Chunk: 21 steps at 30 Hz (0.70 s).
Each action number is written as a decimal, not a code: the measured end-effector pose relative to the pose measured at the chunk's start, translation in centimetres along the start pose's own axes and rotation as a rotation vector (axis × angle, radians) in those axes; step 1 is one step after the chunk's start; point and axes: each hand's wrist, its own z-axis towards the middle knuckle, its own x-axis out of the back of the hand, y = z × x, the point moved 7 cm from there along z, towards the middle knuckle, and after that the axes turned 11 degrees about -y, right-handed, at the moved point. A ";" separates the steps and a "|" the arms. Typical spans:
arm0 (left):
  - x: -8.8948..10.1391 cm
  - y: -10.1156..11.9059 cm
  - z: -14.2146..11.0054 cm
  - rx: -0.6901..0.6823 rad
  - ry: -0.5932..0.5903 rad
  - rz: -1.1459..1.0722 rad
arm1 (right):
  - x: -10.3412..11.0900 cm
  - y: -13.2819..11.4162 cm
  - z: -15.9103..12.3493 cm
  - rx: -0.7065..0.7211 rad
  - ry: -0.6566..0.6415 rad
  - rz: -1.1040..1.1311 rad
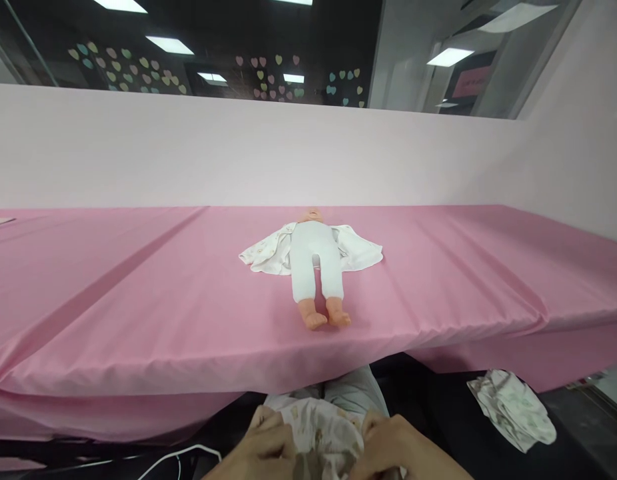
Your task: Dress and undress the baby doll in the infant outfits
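A baby doll (315, 253) with a white cloth body lies on its back, its bare feet toward me. Under it a white printed baby shirt (361, 251) is spread open to both sides. Low in the view, over my lap, a white printed baby garment (318, 427) is bunched between my hands. My left hand (268, 443) has its fingers curled closed on the garment's left side. On its right side, my right hand (388, 443) grips the fabric with bent fingers. The garment's lower part is cut off by the frame, and its exact kind does not show.
The doll rests on a table with a pink cloth (163, 300) hanging over its front edge. To my right, a folded printed cloth (516, 408) lies on a black surface. A white cable (188, 451) runs at lower left. A white wall (188, 150) stands behind.
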 end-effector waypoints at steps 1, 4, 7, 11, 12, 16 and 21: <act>1.2 0.8 0.0 -0.020 0.015 0.085 | 0.6 -0.2 0.0 0.000 0.032 -0.025; 4.1 2.7 0.2 -0.047 0.057 0.256 | 2.8 -1.1 -0.4 -0.041 0.131 -0.134; 6.9 4.2 -0.1 -0.069 0.182 0.459 | 6.1 -4.1 -1.8 0.080 0.284 -0.279; 10.7 6.3 -1.9 -0.187 0.532 0.633 | 10.4 -7.7 -4.6 0.190 0.577 -0.501; 11.4 6.2 -1.9 -0.176 0.565 0.592 | 10.9 -7.8 -4.6 0.166 0.581 -0.527; 11.8 2.5 0.4 0.161 0.594 0.129 | 11.4 -5.5 -2.4 -0.068 0.615 -0.432; 6.1 2.2 2.8 0.253 0.637 -0.353 | 9.1 -6.3 0.5 -0.006 0.849 -0.091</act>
